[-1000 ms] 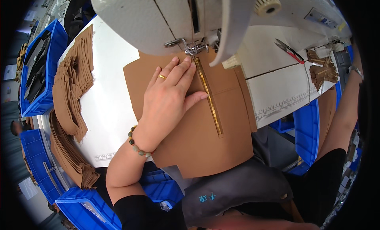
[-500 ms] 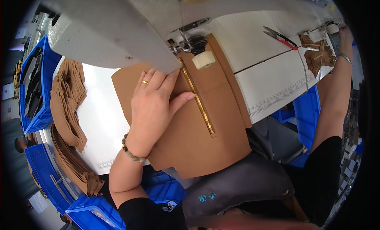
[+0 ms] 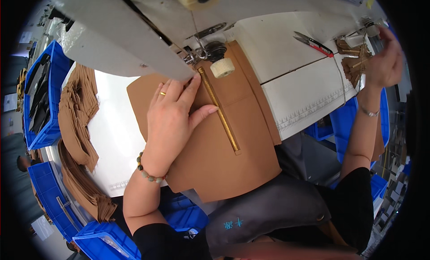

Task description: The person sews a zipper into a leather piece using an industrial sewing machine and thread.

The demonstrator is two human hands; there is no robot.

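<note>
My left hand [image 3: 172,110] lies flat and open on a tan-brown panel [image 3: 215,170], fingers spread, with the thumb at the edge of a gold-toothed zipper [image 3: 219,110] set into it. The panel's far part lies beneath the head of a sewing machine [image 3: 112,40]; the zipper's far end is beside the needle area. A strip with a folded edge runs along the panel's right side. My right hand [image 3: 386,60] is raised at the far right, off the panel and near the machine's right end. Motion blurs its fingers, so I cannot tell whether they hold anything.
Red-handled thread snips [image 3: 313,43] lie on the white table [image 3: 304,92], with brown scraps [image 3: 353,67] to their right. Stacked brown pieces [image 3: 78,112] stand at the left. Blue bins [image 3: 56,197] surround the table. A cream knob [image 3: 222,68] hangs over the panel.
My right hand has come further into view at the far right, its forearm swinging inward. My left hand stays on the panel in nearly the same place.
</note>
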